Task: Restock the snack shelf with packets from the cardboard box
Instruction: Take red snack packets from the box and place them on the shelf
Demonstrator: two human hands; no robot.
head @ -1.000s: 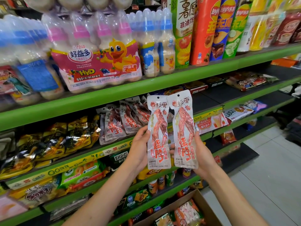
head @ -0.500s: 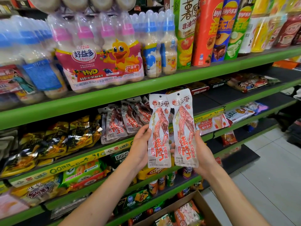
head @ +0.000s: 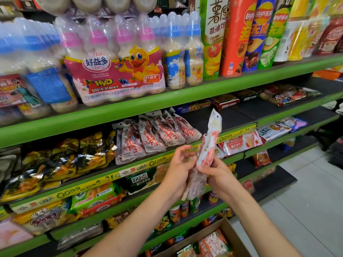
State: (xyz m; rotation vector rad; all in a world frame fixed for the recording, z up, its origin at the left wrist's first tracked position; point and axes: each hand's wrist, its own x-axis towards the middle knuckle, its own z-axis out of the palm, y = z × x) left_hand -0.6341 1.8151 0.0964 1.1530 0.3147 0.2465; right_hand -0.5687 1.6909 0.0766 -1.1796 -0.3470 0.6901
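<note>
While I stand at the snack shelf, my right hand pinches a long red-and-white packet near its lower end, so it stands almost upright and turned edge-on to me, its top in front of the shelf's yellow price strip. My left hand is just beside it — fingers curled, with a second, blurred packet against the palm, though I cannot tell how firm that grip is. More packets of the same kind lean in a row on the shelf behind my hands. The cardboard box sits low at the bottom edge, with bags inside.
</note>
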